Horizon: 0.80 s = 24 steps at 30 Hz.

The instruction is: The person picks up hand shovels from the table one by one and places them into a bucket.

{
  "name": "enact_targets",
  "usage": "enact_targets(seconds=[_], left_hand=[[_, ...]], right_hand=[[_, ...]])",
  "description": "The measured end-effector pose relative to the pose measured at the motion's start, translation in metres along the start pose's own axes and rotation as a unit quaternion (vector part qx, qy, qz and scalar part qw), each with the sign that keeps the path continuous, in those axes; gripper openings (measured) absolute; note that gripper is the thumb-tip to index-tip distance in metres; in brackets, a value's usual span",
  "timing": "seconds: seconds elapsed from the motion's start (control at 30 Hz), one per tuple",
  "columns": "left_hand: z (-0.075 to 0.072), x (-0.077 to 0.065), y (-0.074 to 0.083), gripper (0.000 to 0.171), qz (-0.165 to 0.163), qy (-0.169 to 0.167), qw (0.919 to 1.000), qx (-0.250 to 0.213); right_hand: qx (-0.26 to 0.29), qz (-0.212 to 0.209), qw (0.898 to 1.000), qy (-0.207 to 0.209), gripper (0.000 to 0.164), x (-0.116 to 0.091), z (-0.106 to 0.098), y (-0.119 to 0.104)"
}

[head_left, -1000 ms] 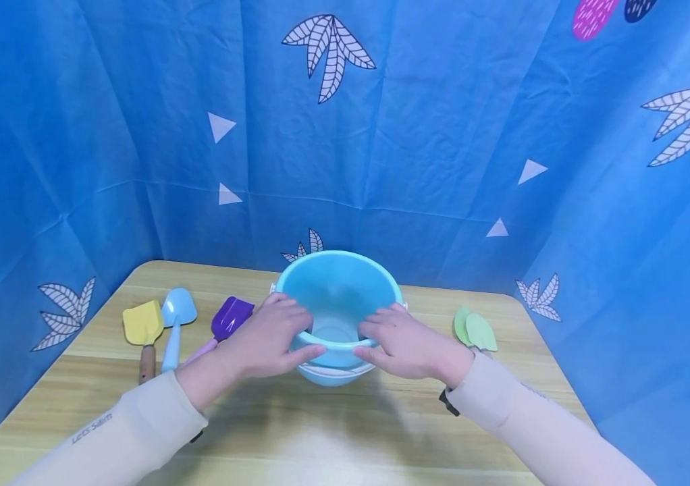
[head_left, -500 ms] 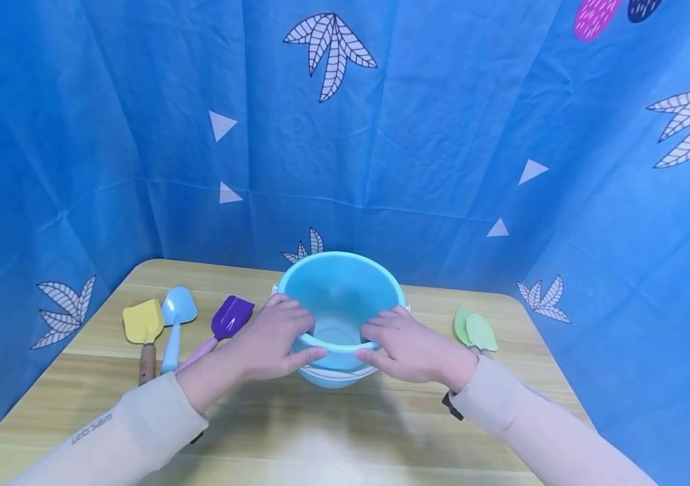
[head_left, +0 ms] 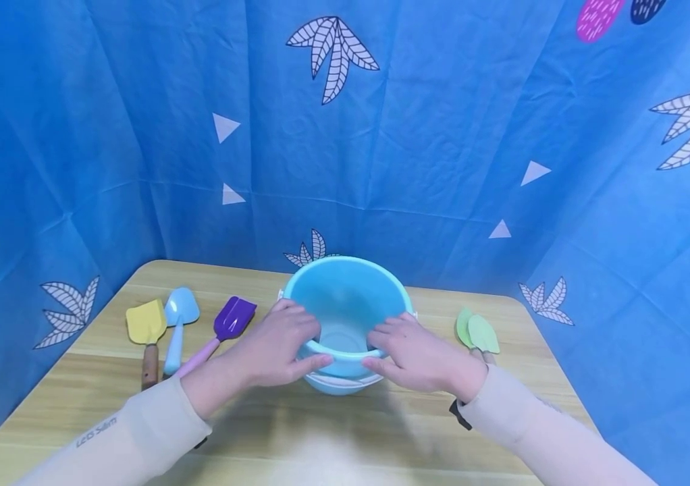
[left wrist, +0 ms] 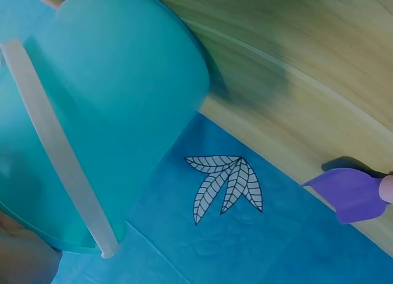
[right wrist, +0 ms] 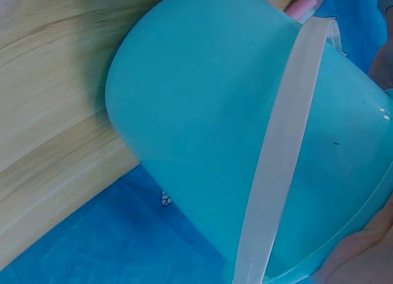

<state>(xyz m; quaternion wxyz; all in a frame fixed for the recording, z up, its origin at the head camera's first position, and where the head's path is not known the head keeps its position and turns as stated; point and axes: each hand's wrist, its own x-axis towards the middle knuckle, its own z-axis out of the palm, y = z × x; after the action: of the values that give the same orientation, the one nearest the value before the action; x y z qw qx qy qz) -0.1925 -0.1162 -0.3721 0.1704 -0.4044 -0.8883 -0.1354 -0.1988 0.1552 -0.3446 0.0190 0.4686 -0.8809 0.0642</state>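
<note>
A light blue plastic bucket (head_left: 348, 290) stands at the middle of the wooden table, its open top tipped toward me. My left hand (head_left: 281, 344) grips the near left of its rim, fingers over the edge inside and thumb outside. On the near right of the rim, my right hand (head_left: 420, 354) holds on the same way. The bucket's white handle (right wrist: 282, 149) hangs down across its near side. In the left wrist view the bucket wall (left wrist: 123, 81) fills much of the picture, and only part of the hand (left wrist: 24, 256) shows.
Left of the bucket lie a yellow shovel (head_left: 146, 322), a light blue shovel (head_left: 181, 307) and a purple shovel (head_left: 234, 317) with a pink handle. Green leaf-shaped tools (head_left: 482, 334) lie to the right, partly behind the right forearm. A blue patterned curtain (head_left: 430, 135) surrounds the table.
The bucket and both hands have shifted slightly right and toward me in the head view. Both hands keep their hold on the rim. The whole view has also drifted a little.
</note>
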Motion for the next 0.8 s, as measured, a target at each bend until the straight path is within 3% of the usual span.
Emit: enact_targets(seconds=[0.33,0.8], left_hand=[[0.002,0.0,0.006,0.038,0.02,0.011,0.9997,-0.001],[0.004,-0.001,0.009,0.037,0.018,0.021,0.9996,-0.007]], right_hand=[[0.002,0.005,1.0,-0.003,0.033,-0.009,-0.001,-0.004],[-0.003,-0.001,1.0,0.01,0.035,-0.014,0.001,-0.005]])
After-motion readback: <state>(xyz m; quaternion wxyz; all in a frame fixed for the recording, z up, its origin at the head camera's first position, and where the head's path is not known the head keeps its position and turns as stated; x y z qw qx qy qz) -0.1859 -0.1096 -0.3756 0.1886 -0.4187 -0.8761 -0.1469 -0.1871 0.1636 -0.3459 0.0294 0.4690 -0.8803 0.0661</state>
